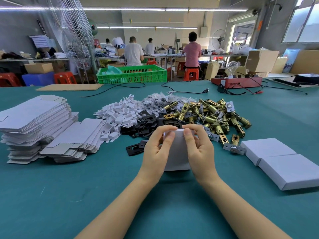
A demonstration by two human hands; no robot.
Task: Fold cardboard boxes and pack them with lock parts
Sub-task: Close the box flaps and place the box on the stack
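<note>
Two bare arms reach out from the bottom of the view over the green table (51,195). The left hand (158,149) and the right hand (198,149) both hold one small white box (177,152). The box stands up on the table, right between the two hands. Its long side runs away from the person, and its top end is the far end.

Both hands are curled in tight around the box. The thumbs press on the top flap, and the other fingers wrap over the far edge. It looks like the flap is being pushed shut, but I cannot tell if parts are already inside.

The next move turns on that top edge. It sits just under the fingertips of both hands, so neither hand needs to reach. Both hands are about equally close.

Behind the box, touching the far fingers, lies a big heap of parts. The black plates (146,125) are nearer the left hand. The gold latches (207,116) are nearer the right hand. White plastic pieces (119,116) and little bags of screws (155,100) lie further back.

To the left, well apart, are stacks of flat boxes (34,118) not folded yet. To the right are two closed boxes (279,157), lying flat and touching each other. I think those are done.
</note>
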